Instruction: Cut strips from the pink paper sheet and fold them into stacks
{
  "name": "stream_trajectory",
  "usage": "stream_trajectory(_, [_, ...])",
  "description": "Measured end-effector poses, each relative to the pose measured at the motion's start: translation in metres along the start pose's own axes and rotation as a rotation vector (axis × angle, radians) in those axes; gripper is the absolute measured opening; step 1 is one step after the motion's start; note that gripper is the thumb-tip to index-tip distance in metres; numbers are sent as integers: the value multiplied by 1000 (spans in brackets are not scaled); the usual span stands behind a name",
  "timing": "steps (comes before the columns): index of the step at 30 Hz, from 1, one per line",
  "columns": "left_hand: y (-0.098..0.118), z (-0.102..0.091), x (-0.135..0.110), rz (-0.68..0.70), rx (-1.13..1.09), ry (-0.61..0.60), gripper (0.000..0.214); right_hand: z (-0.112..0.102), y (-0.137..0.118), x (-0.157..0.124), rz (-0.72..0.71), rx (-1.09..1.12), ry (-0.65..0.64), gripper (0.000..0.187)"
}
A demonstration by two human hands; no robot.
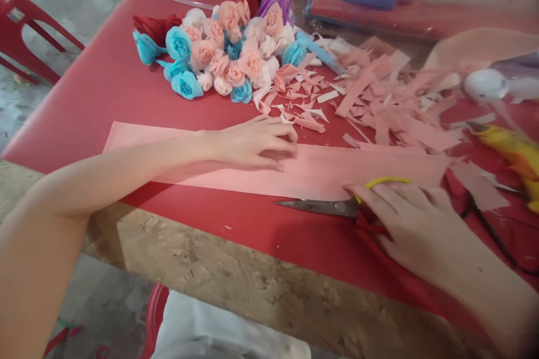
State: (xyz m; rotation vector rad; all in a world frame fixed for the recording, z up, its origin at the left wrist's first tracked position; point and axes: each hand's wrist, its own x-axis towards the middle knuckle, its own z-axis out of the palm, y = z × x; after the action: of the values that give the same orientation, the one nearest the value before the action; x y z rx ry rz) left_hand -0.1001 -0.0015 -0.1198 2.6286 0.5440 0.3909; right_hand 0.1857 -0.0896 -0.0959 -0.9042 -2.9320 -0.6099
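Observation:
A long pink paper strip [320, 171] lies across the red table cover [96, 95]. My left hand [256, 143] rests on the strip near its middle, fingers curled and pressed down on the paper. My right hand [412, 224] lies flat over the handles of a pair of scissors [324, 207], whose closed blades point left along the strip's near edge; a yellow handle loop shows above my fingers. The fingers are stretched out over the handles, not through them.
A heap of paper roses [223, 50] in pink, blue, white, red and purple sits at the back. Pink paper offcuts [379, 101] litter the right side. A yellow glue gun [514, 151] lies far right. A red chair [25, 28] stands at the left.

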Motion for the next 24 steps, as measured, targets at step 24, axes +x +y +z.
stream_trajectory(24, [2, -1, 0, -9, -17, -14, 28, 9, -1, 12, -24, 168, 67, 32])
